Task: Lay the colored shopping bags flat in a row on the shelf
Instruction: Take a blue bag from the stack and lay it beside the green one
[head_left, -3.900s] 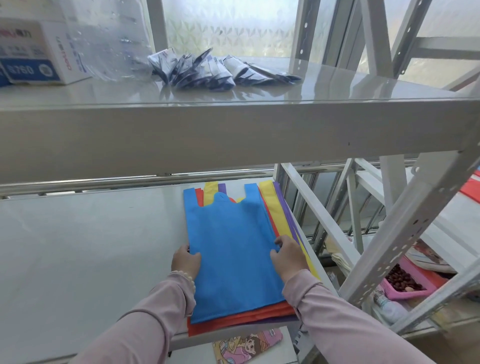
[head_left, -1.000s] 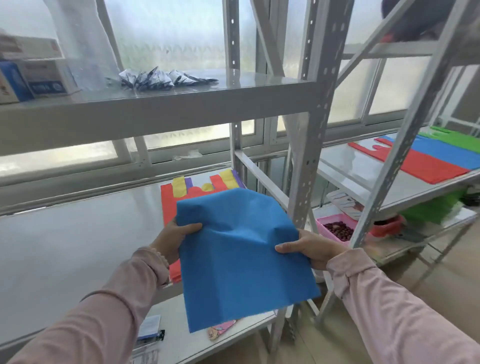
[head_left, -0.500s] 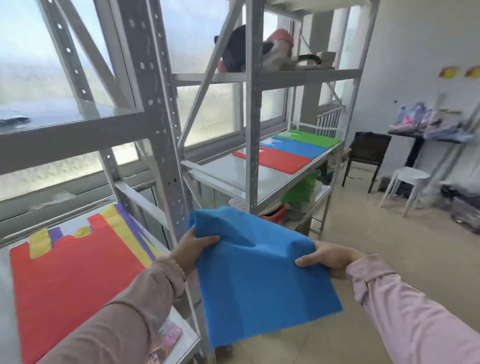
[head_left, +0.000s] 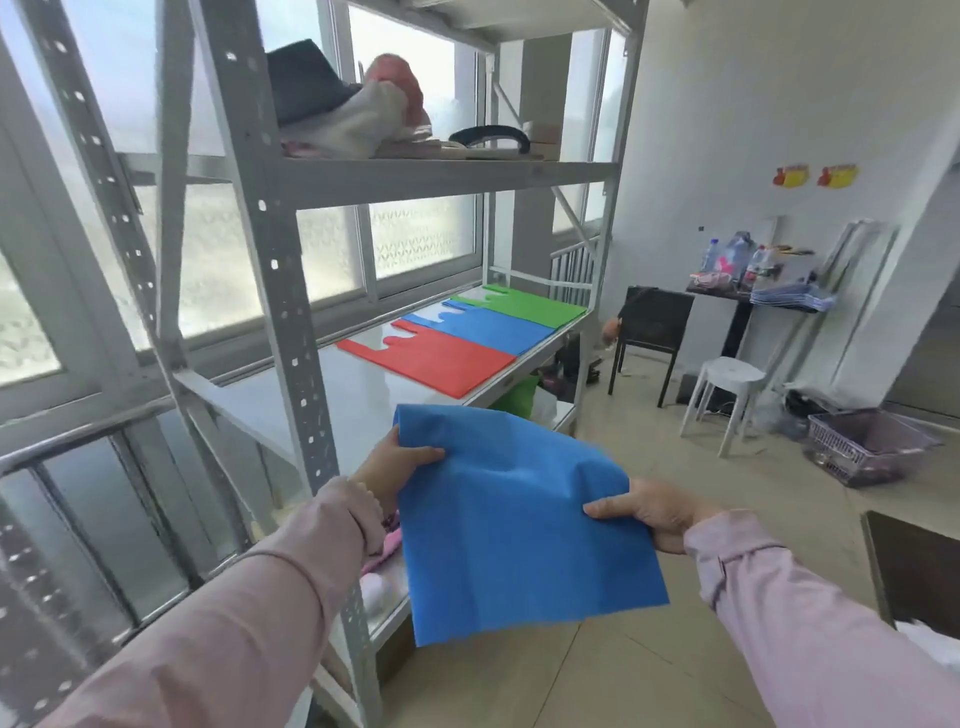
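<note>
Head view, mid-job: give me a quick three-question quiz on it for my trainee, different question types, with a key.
1. True or false: the blue bag in the person's hands already lies flat on the shelf.
2. Multiple choice: going from near to far, the three bags lying on the shelf run: A) green, blue, red; B) red, blue, green; C) blue, red, green.
3. Fill in: the left hand and the right hand each have a grip on one ____ of the held bag.

Key:
1. False; it is held in the air in front of the shelf.
2. B: red bag, blue shelf bag, green bag.
3. Side edge.
</note>
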